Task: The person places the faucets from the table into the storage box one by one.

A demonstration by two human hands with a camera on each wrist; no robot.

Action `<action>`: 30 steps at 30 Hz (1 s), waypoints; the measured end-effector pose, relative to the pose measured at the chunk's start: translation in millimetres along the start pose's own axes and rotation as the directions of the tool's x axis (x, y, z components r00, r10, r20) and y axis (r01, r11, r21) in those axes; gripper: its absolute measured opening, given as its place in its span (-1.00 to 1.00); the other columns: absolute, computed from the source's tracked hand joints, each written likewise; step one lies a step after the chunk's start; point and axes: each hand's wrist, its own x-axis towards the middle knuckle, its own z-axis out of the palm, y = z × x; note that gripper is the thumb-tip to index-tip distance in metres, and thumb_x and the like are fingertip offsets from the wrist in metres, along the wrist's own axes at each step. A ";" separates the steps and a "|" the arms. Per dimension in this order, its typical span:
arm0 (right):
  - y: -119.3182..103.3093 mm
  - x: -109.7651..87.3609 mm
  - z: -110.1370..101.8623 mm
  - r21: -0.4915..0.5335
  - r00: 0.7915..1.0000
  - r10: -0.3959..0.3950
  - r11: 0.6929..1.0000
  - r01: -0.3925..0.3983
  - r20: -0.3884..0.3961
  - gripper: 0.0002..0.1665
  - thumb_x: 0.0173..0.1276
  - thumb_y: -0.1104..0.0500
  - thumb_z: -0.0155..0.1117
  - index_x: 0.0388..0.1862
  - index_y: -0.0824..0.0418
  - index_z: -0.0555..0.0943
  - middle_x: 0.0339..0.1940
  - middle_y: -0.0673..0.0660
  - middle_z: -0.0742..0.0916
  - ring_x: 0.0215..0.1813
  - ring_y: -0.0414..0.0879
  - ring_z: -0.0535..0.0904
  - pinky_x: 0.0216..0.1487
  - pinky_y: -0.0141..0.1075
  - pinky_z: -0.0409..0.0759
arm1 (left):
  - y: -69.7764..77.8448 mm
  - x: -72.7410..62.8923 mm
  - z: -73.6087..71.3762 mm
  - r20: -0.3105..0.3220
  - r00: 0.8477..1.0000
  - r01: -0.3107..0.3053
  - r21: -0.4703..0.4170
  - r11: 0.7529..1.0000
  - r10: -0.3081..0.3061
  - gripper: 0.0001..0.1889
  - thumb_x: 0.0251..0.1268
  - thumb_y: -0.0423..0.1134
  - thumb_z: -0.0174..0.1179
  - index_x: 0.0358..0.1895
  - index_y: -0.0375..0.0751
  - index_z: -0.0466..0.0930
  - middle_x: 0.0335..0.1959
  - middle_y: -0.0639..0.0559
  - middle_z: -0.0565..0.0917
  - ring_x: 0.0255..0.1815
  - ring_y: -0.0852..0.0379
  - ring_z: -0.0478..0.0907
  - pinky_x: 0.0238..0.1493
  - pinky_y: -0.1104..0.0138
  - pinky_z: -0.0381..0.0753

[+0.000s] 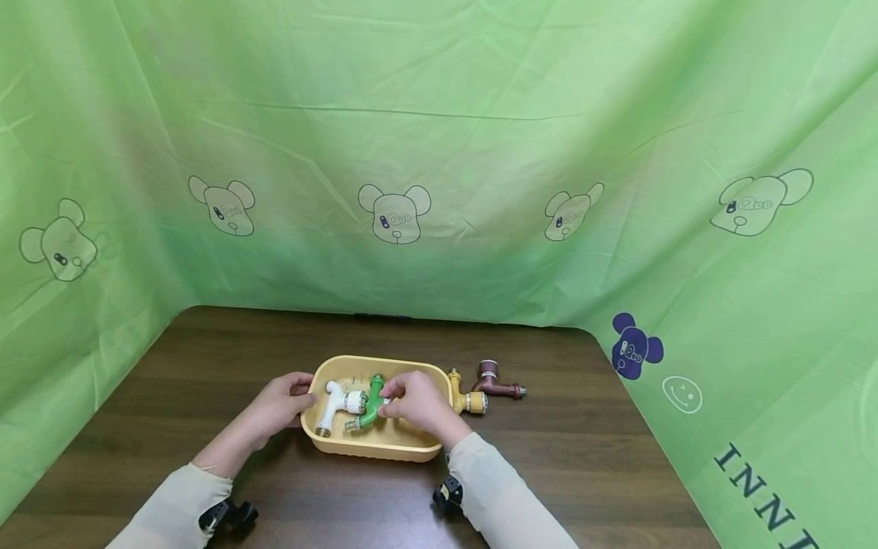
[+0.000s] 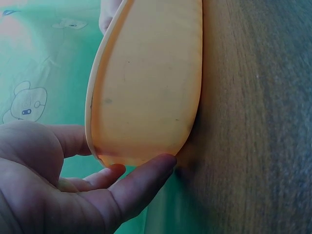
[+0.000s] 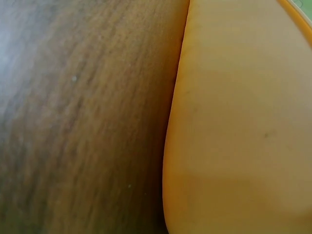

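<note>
A yellow plastic basin [image 1: 405, 451] sits on the wooden table. My left hand [image 1: 277, 404] grips its left end; in the left wrist view the thumb is at the rim and the other fingers lie against the outer wall [image 2: 146, 87]. Inside the basin, a white faucet [image 1: 333, 406] lies at the left, with a green faucet [image 1: 373, 402] beside it. Reaching over the near right side, my right hand [image 1: 421, 404] pinches the green faucet by its knob end, which the fingers mostly hide. The right wrist view has only the basin's outer wall [image 3: 239, 117] and tabletop, no fingers.
Just outside the basin's right end lies a yellow faucet [image 1: 472, 402]. A maroon faucet [image 1: 499, 387] rests on the table behind and to the right of it. Green cloth [image 1: 439, 274] with printed bear heads hangs around the table's back and sides.
</note>
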 end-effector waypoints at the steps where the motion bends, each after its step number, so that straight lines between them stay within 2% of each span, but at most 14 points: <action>1: 0.4 0.3 0.4 0.000 1.000 0.004 1.000 -0.004 0.002 -0.74 0.05 0.16 0.65 -0.26 0.10 0.78 -0.37 -0.11 0.74 -0.29 -0.22 0.56 -0.17 -0.31 0.55 | 0.0 -0.1 0.0 0.000 1.000 0.000 0.000 1.000 0.000 -0.49 0.51 -0.40 0.10 0.41 -0.55 0.28 0.19 -0.43 0.52 0.02 -0.05 0.64 -0.13 0.10 0.79; 16: -0.4 1.2 2.7 0.001 0.999 0.029 1.000 -0.029 0.013 -0.76 0.05 0.18 0.65 -0.29 0.10 0.78 -0.35 -0.10 0.76 -0.28 -0.21 0.56 -0.16 -0.30 0.55 | 0.3 -0.7 0.0 0.001 1.000 0.009 -0.003 1.000 -0.009 -0.49 0.51 -0.39 0.10 0.42 -0.54 0.27 0.21 -0.43 0.51 0.03 -0.05 0.64 -0.12 0.10 0.78; 30: 1.4 2.3 4.1 -0.016 0.999 0.023 1.000 -0.023 0.027 -0.78 0.03 0.21 0.65 -0.34 0.09 0.77 -0.41 -0.14 0.74 -0.32 -0.23 0.55 -0.21 -0.33 0.52 | 0.5 -1.6 0.2 0.000 1.000 0.003 -0.011 1.000 -0.003 -0.50 0.51 -0.41 0.09 0.41 -0.55 0.28 0.20 -0.43 0.51 0.02 -0.05 0.64 -0.11 0.10 0.78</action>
